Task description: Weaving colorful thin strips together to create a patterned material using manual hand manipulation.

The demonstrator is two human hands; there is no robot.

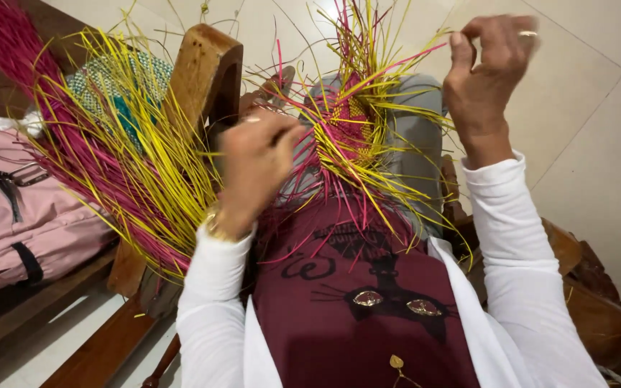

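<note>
A seated person in a white long-sleeved top w/ a maroon printed front works pink and yellow fibre strands over the lap, pale tiled floor [583, 144] all around. Wooden chair: its carved armrest post [206, 72] rises at the person's left side, w/ a darker wooden arm [591, 287] at the right.

At far left, a pink bag [23, 223] w/ black straps lies on a wooden bench seat. Propped btwn the bag and the armrest post is a big loose bundle of pink and yellow strands [109, 158], fanning out from upper left down toward the chair; a teal-and-pale woven piece [120, 82] shows behind it.

Centre: a partly woven piece [353, 129], pink w/ yellow, rests over the grey-clad knees, loose strand ends bristling out in every direction.

Left hand [256, 162], gold bracelet at the wrist, is closed in a loose fist just left of the woven piece, back of hand toward the camera; strands run past it, but which ones it has hold of can't be told. Right hand [486, 72], ring on one finger, is lifted up and to the right of the piece, thumb and fingertips pinched together on a thin pink strand [404, 61] drawn taut from the weaving.
</note>
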